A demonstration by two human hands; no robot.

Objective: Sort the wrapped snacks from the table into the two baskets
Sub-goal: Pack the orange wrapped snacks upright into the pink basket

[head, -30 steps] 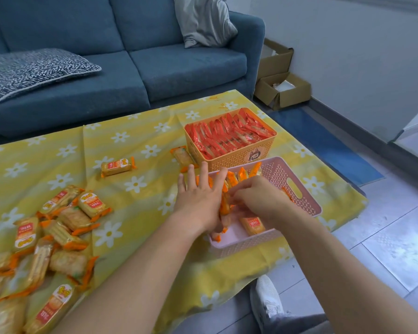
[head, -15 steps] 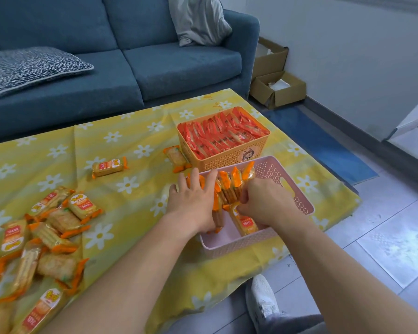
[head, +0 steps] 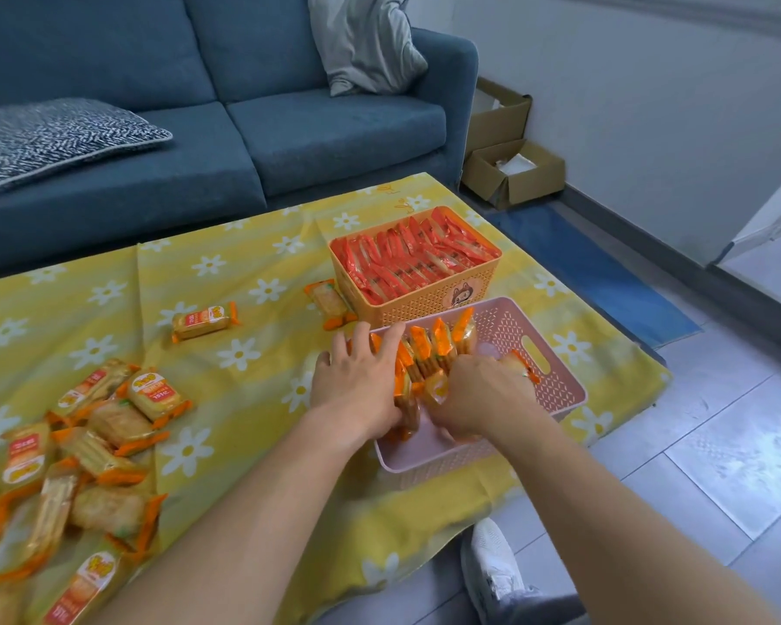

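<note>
A pink basket (head: 560, 390) at the table's right edge holds a row of orange-and-yellow wrapped crackers (head: 429, 349) standing on edge. My left hand (head: 357, 385) presses flat, fingers straight, against the left end of that row. My right hand (head: 483, 394) is inside the basket with fingers curled around a yellow cracker pack (head: 438, 390) at the row's near end. Behind it, an orange basket (head: 424, 300) is full of red wrapped snacks (head: 415, 254). A pile of cracker packs (head: 86, 444) lies on the table at the left.
Single cracker packs lie loose on the yellow daisy tablecloth (head: 244, 376): one (head: 204, 318) mid-table, another (head: 330, 300) beside the orange basket. A blue sofa (head: 244, 128) stands behind the table. Cardboard boxes (head: 510, 169) sit by the wall. My shoe (head: 492, 566) is below the table edge.
My right hand has pushed deeper into the pink basket against the cracker row. The left hand stays pressed on the row's other end. The camera view drifted slightly.
</note>
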